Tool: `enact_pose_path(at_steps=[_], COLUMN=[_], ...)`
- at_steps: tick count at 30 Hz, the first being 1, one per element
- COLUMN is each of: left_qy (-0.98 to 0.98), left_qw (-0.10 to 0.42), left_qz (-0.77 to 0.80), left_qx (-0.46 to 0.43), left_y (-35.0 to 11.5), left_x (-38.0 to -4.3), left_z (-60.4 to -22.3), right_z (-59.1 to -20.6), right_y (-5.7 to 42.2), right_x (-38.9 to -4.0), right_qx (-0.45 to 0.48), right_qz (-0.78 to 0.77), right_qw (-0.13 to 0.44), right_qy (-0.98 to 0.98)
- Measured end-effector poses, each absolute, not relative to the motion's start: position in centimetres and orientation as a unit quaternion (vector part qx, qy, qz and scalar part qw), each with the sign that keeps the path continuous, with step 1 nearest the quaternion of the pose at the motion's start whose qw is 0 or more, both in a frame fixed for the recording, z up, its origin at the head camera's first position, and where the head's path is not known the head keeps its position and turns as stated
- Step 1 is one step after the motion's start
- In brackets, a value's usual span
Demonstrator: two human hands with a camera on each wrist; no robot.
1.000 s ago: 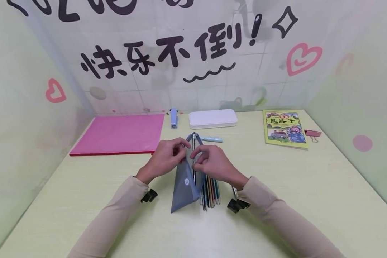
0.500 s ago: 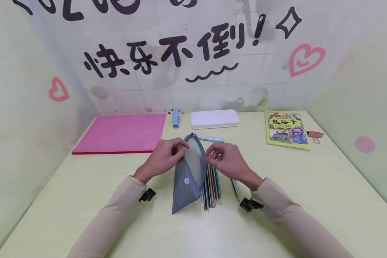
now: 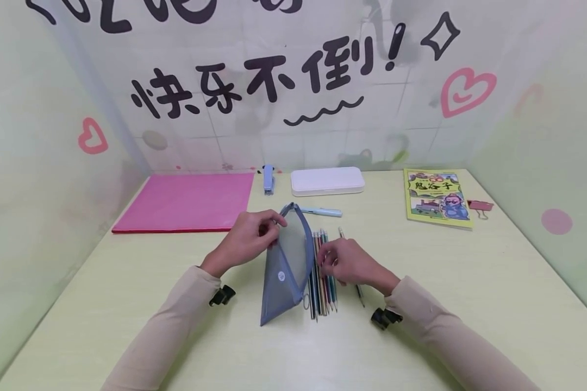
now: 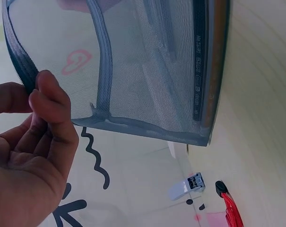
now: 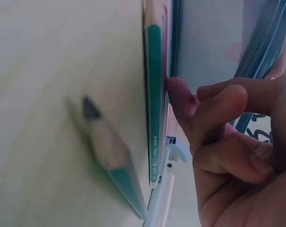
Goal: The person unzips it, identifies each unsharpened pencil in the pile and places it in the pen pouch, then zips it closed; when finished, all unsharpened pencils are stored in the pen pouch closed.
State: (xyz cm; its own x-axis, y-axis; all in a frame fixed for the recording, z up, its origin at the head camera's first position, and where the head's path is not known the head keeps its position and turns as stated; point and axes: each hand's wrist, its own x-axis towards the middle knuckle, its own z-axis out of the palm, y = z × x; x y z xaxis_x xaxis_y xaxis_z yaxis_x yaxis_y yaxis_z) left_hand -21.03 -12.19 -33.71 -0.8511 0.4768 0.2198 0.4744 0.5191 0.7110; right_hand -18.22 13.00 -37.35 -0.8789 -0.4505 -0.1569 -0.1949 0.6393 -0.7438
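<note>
My left hand pinches the zip edge of a blue-grey mesh pencil pouch and keeps it upright with its mouth spread. In the left wrist view, thumb and fingertips grip that edge of the pouch. A row of pencils lies right beside the pouch. Over this row is my right hand, its fingers loosely bent with nothing between them. The right wrist view has one fingertip right at the green pencil on the row's outer side. Another pencil lies apart, under the right hand.
Behind the pouch lies a light blue pen. Further back stand a blue stapler and a white case. A pink folder is at left; a yellow comic book and a red binder clip are at right.
My right hand had a pencil at the pouch's mouth, let it go inside, then moved right and down to the pencil row. The left hand still holds the pouch's edge.
</note>
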Motion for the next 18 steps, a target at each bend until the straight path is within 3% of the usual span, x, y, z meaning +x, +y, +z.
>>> enact_pose_path(at_steps=[6, 13, 18], left_qy=[0.873, 0.875, 0.873], left_qw=[0.010, 0.010, 0.012], left_qz=[0.404, 0.403, 0.406], left_qx=[0.272, 0.269, 0.269], left_y=[-12.1, -12.0, -12.0], left_x=[-21.0, -20.9, -20.8], left_z=[-33.6, -33.4, -33.4], right_z=[-37.5, -37.7, -37.8], right_y=[12.9, 12.1, 11.7], right_x=[-18.2, -18.8, -19.1], right_qx=[-0.191, -0.246, -0.247], right_qz=[-0.361, -0.270, -0.241], right_qw=[0.157, 0.093, 0.091], right_qy=[0.899, 0.926, 0.934])
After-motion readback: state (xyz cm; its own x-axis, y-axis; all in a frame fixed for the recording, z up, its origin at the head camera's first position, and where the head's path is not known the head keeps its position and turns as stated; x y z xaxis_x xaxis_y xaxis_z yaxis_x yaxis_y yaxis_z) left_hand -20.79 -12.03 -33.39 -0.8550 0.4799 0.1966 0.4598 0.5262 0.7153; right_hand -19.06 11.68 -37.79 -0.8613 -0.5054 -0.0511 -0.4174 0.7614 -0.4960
